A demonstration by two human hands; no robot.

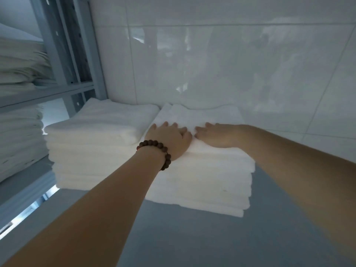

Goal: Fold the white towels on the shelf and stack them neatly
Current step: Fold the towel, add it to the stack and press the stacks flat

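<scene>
Head cam: left hand [169, 139] & right hand [215, 135] lie flat, fingers straight, pressing top towel [202, 116] of right stack [202, 182]. Stack sits on grey shelf [192, 237], touching left stack [92, 143], by tiled wall [212, 64].

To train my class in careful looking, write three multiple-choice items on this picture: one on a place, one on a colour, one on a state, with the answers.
1. Where do the left hand and right hand rest? A the wall; B the right towel stack; C the floor.
2. What colour is the bracelet? A brown; B green; C white.
3. How do the fingers lie? A in fists; B pinching a corner; C spread flat.
Answers: 1 B, both palms sit on top of it; 2 A, the wrist beads are dark brown; 3 C, the fingertips lie straight on the stack.
</scene>
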